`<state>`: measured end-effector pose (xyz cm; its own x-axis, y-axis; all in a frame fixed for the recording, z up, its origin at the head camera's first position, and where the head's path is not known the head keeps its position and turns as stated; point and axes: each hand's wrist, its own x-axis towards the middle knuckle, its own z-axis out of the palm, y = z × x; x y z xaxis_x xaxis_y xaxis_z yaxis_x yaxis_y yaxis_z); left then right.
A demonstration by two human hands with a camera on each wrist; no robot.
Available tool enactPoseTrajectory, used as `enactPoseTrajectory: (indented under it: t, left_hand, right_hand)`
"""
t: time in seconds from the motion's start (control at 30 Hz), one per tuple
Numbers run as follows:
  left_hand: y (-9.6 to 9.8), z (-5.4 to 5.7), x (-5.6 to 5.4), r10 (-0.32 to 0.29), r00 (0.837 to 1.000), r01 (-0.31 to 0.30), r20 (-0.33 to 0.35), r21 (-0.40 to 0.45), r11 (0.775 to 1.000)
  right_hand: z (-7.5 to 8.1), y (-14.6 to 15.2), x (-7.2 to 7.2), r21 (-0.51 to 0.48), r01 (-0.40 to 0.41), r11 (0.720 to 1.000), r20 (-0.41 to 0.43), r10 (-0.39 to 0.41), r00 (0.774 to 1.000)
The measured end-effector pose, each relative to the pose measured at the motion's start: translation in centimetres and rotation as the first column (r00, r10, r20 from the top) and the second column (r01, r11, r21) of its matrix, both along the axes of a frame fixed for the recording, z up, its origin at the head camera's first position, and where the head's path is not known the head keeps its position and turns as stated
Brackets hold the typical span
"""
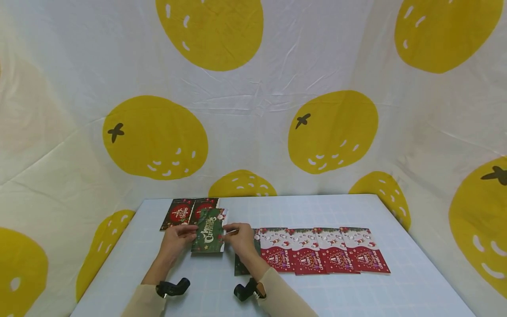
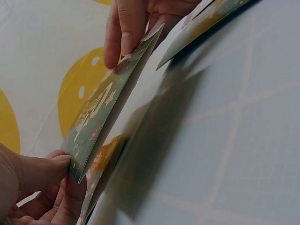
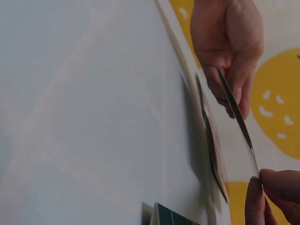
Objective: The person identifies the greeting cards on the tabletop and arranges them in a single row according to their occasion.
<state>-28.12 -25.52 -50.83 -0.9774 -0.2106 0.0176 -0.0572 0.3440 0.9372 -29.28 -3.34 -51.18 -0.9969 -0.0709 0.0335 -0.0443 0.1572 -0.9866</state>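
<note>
Card (image 1: 207,233) with green face and gold lettering, raised between both hands, left of the middle of the scene. Pinched at the left edge by the left hand (image 1: 178,241), thumb on the printed face and fingers underneath. Pinched at the right edge by the right hand (image 1: 240,241), between thumb and finger. Held off the white tabletop (image 1: 317,209), with a shadow below in the left wrist view. Nearly edge-on in the right wrist view, thin and tilted between the two sets of fingers. Just beyond, at the far left, two dark red cards (image 1: 180,214), side by side, one partly covered by the green one in the head view; probably apart from it, though hard to be sure from that angle. Under the right hand and wrist, a second green card (image 1: 240,267), partly hidden. Right of that, a row of four red-and-white cards (image 1: 334,257), edges overlapping. Behind the table's far edge, a white cloth (image 1: 257,88) printed with yellow fruit.
</note>
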Motion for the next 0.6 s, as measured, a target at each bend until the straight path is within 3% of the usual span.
enactPoseTrajectory:
  t: [0.37,0.6]
  left_hand:
    - [1.2,0.1,-0.9,0.000,1.000,0.000,-0.004,-0.048,0.999]
    - [2.2,0.6,-1.9,0.019,1.000,-0.019,-0.003,-0.074,0.997]
  right_hand:
    - [0.2,1.4,-0.6,0.005,-0.002,1.000,0.032,0.002,0.999]
    - [0.4,2.0,-1.8,0.033,0.028,0.999,-0.024,-0.027,0.999]
